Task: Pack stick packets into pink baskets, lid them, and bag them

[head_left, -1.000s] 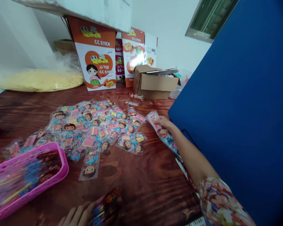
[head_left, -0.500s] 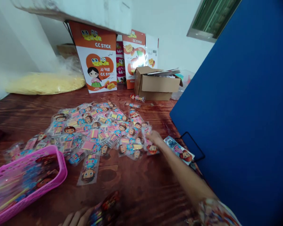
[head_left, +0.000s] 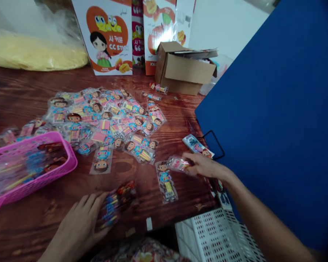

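My left hand (head_left: pixel 80 220) is closed around a blurred stack of cartoon-printed packets (head_left: pixel 116 203) near the table's front edge. Between the fingers of my right hand (head_left: pixel 203 164) is a clear plastic packet (head_left: pixel 177 163) with pink contents, held over the table's right side. Just below it lies a single packet (head_left: pixel 166 182) with a cartoon child and a yellow block. Beyond my hands spreads a heap of similar packets (head_left: pixel 104 125). On the left, a pink basket (head_left: pixel 68 162) holds more packets, standing on end or leaning.
A blue panel (head_left: pixel 262 109) borders the table on the right, with a printed packet bundle (head_left: pixel 196 145) beside it. At the back stand an open cardboard box (head_left: pixel 188 72), printed cartons (head_left: pixel 109 40) and a yellow bagged mass (head_left: pixel 38 51). A white perforated crate (head_left: pixel 218 233) sits below the front edge.
My right hand has drawn back from the heap's right side towards me, carrying a packet. One packet now lies apart on the bare wood. The view has tilted down; my left hand still holds its stack.
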Available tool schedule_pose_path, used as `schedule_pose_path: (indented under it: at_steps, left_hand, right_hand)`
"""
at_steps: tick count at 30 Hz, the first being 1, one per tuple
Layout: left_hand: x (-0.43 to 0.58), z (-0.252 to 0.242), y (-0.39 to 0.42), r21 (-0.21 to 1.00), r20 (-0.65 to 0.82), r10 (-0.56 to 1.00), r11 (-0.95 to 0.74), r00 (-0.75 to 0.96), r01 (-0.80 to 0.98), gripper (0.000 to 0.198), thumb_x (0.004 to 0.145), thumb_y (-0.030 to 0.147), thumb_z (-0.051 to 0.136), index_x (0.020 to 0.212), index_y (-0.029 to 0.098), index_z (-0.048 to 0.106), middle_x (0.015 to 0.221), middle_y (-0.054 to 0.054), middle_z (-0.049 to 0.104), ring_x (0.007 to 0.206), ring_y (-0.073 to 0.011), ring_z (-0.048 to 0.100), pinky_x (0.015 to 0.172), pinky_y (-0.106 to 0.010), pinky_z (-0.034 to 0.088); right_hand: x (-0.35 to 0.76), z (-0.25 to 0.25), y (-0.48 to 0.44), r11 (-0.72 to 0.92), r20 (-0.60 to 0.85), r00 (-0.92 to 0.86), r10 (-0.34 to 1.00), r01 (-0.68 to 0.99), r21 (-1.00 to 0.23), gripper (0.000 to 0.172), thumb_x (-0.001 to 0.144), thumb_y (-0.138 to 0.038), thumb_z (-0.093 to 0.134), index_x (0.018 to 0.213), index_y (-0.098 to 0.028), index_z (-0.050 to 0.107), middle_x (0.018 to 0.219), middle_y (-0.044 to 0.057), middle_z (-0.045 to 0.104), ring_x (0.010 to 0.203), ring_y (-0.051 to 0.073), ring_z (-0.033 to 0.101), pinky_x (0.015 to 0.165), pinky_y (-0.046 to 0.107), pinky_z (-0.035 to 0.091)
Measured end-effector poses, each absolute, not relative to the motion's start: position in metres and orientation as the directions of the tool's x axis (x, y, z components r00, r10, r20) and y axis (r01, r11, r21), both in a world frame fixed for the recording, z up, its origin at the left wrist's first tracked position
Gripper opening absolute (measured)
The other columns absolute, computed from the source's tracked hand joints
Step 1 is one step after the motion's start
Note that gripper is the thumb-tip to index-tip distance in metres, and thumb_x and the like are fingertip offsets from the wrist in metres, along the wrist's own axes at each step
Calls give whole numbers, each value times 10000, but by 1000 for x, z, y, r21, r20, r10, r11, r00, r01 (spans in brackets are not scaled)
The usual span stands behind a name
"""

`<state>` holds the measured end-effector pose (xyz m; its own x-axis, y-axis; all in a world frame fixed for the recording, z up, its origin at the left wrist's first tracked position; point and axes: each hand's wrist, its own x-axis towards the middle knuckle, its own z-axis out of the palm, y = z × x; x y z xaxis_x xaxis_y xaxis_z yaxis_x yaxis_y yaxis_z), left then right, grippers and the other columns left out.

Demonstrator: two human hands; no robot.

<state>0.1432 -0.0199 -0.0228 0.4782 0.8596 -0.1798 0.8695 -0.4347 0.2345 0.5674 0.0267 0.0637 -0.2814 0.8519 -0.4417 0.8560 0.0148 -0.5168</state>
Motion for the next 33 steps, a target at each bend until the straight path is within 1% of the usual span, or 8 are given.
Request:
schedule_pose_path:
  at_steps: [5,10,16,20,22,27,29,33]
  left_hand:
    - [147,-9,-20,226,-126,834,-502,537,834,548,739,331,621,1247,146,534,1190,-128,619,1081,-301,565,947,-435,458]
    - [149,-5,-21,221,-120,835,-504,537,835,561,748,340,654,1254,149,505,1200,-125,592,1092,-302,544,941,-430,455]
    - [150,-4,-22,233,-88,827,-525,555,819,557,775,339,651,1271,141,496,1229,-130,568,1110,-298,528,969,-430,443]
    - [150,1,-23,230,-98,825,-525,557,819,524,784,306,641,1260,142,498,1235,-129,558,1121,-279,518,976,-402,430]
    - [153,5,-24,225,-124,817,-529,563,818,510,790,300,636,1258,150,501,1214,-120,572,1116,-273,517,968,-394,427]
    - [162,16,-27,209,-135,765,-600,630,772,625,748,259,679,1324,173,451,1240,-102,571,1123,-277,509,963,-412,410]
    - [165,17,-28,187,-136,756,-615,640,766,653,745,252,688,1341,167,433,1244,-108,570,1123,-284,512,956,-421,405]
    - [167,12,-33,176,-113,774,-602,623,779,695,739,330,728,1329,131,419,1224,-122,574,1125,-296,514,991,-445,387]
  right_hand:
    - [508,60,42,628,-575,-633,519,738,-246,134,767,-119,602,816,-226,666,768,25,682,767,192,607,803,339,367]
    - [484,25,12,844,-490,-753,439,532,-61,251,912,-140,498,1114,-215,625,795,49,687,809,192,593,957,414,328]
    - [505,15,11,823,-352,-760,546,565,56,187,943,-190,472,1009,-199,647,1078,127,600,996,247,535,887,410,383]
    - [510,19,16,867,-358,-812,462,498,-9,137,908,-196,507,927,-196,643,1012,88,626,1044,249,513,1049,505,258]
    - [509,26,21,813,-391,-761,518,579,-50,82,832,-199,571,888,-174,626,883,71,648,949,240,552,1071,519,222]
    - [458,48,48,440,-190,-469,862,880,-178,356,767,-265,604,1101,-160,543,902,69,668,850,227,602,928,400,373]
    - [415,51,57,369,-145,-407,902,900,-232,425,791,-310,592,1184,-179,494,1007,83,669,912,241,614,827,338,417]
    - [337,43,61,407,-265,-473,840,873,-270,412,803,-273,585,1192,-181,482,1055,114,679,957,266,643,769,335,457]
